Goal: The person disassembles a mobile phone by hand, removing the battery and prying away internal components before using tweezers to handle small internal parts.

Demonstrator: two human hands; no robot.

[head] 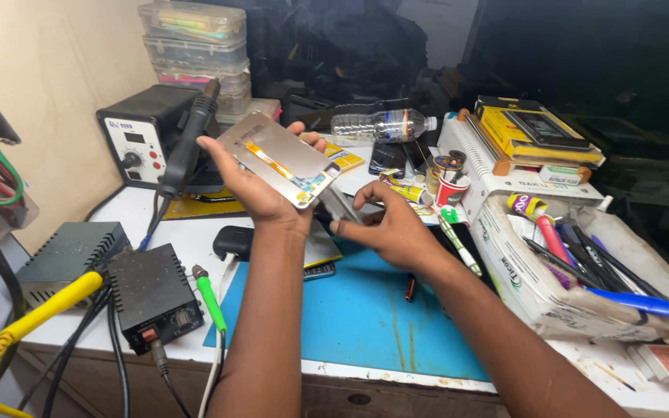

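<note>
My left hand (261,190) holds up a flat silver phone screen panel (279,157) with an orange flex cable on its back, tilted above the workbench. My right hand (385,224) pinches the panel's lower right corner, where a thin grey tool or strip (340,206) shows between thumb and fingers. Both hands hover over a blue work mat (365,317). A phone body (319,251) lies on the mat just under the hands, mostly hidden by my left wrist.
A hot-air station (145,135) with its handle stands at the back left. Two black power boxes (152,298) with cables sit at front left. A white tray of pens and tools (582,271) is on the right. A water bottle (381,125) and stacked plastic boxes (195,46) lie behind.
</note>
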